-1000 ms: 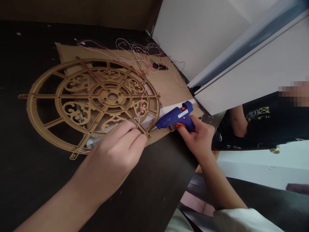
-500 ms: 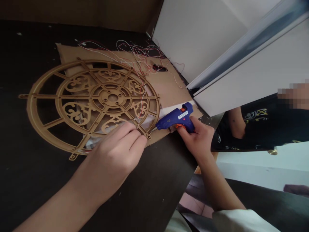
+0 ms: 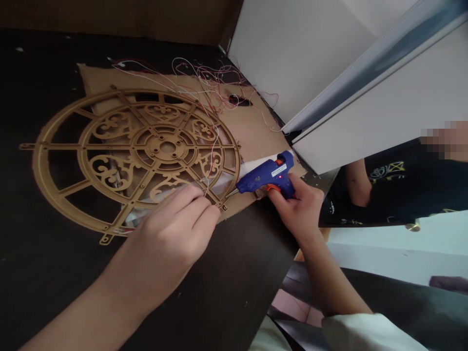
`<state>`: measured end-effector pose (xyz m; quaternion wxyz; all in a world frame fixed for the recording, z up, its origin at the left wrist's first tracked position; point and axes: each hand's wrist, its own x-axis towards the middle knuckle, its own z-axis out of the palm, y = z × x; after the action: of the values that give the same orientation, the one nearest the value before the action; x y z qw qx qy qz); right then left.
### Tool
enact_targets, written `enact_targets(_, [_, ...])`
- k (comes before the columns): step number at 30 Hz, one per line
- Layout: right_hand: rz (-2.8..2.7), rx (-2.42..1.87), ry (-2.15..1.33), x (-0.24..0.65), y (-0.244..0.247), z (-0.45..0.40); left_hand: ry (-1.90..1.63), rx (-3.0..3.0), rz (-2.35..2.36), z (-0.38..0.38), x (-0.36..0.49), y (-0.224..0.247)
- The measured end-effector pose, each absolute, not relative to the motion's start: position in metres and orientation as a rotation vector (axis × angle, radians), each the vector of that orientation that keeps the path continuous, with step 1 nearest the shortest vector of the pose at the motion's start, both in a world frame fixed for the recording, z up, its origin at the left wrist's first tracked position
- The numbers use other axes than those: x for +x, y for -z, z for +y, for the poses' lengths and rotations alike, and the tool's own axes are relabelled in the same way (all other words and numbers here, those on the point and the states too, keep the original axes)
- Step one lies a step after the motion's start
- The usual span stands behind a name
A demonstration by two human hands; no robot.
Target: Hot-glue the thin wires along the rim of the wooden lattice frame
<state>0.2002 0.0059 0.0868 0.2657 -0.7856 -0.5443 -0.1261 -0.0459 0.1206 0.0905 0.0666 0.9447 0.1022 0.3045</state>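
Note:
My right hand [image 3: 298, 207] grips a blue glue gun [image 3: 266, 175] with an orange trigger and a lit red light. Its metal nozzle points left at the rim of a round gold-brown openwork frame [image 3: 171, 131] with spokes and scroll ornaments. My left hand [image 3: 179, 224] is closed at the frame's near right edge, pinching a thin white wire [image 3: 212, 151] that runs up across the frame. The fingertips are mostly hidden behind the hand. Under the frame lies a sheet of brown cardboard [image 3: 256, 122].
A tangle of red and white wires [image 3: 219, 83] lies on the cardboard's far side. The dark tabletop [image 3: 208, 287] carries small white scraps. A white panel [image 3: 292, 58] borders the right side. Another person in a dark shirt [image 3: 395, 190] is at the right.
The view has shifted slightly, so the frame sits a little further left. Both hands keep their holds, and the nozzle stays close to the rim.

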Motion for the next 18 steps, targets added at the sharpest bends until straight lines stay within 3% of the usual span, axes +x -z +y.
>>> enact_targets(18, [-1.530, -2.133, 0.409, 0.1993, -0.0878, 0.0050, -0.892, 2.840, 0.315, 0.1199, -0.0449, -0.0905])
